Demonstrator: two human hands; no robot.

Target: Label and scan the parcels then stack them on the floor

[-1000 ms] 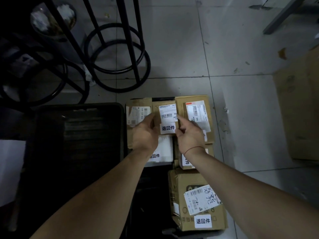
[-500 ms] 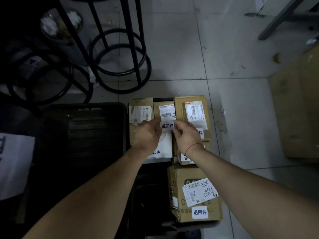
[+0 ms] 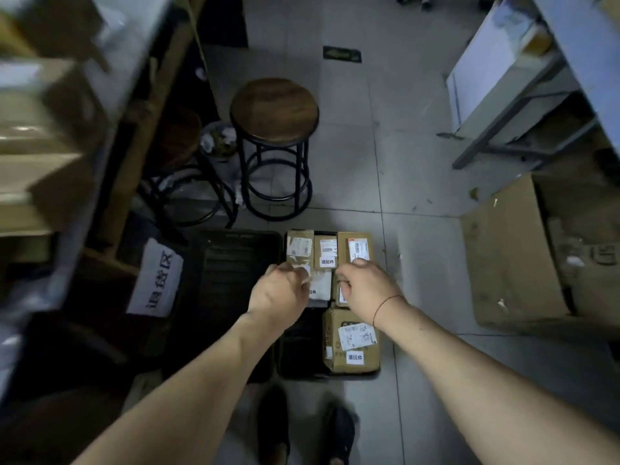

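Far left is a blurry shelf (image 3: 43,135) stacked with cardboard boxes, can't make out much more there. Below it there's a white paper sign (image 3: 155,280) with big handwritten characters. Next over is a black tray (image 3: 231,280) on the tiled floor (image 3: 419,229). Behind it are two stools: a dark stool (image 3: 179,139) half lost in shadow and a round wooden-top stool (image 3: 274,110) on a black metal frame.

Then the parcels. They're packed in a second black tray (image 3: 298,347) right beside the first. There are three small brown ones in a row at the far end: left parcel (image 3: 299,250), middle parcel (image 3: 326,251) and right parcel (image 3: 357,245). A bigger near parcel (image 3: 352,337) sits at the close end. A small white sticker (image 3: 327,262) with printed characters sits on the middle one.

The left-hand grip (image 3: 280,292) is over the seam between the trays with its fingers curled in. There's something pale at the fingertips, but it's too smeared to tell whether it's pinched or just the white package underneath. The right-hand grip (image 3: 364,286) is above the parcels, also curled, fingertips up by the right parcel's label. I honestly can't tell if it's touching or holding anything. There's a thin red string (image 3: 385,305) round that wrist.

Two dark shoes (image 3: 273,427) are at the bottom edge, and off to the right a large cardboard box (image 3: 513,256) stands on the floor.
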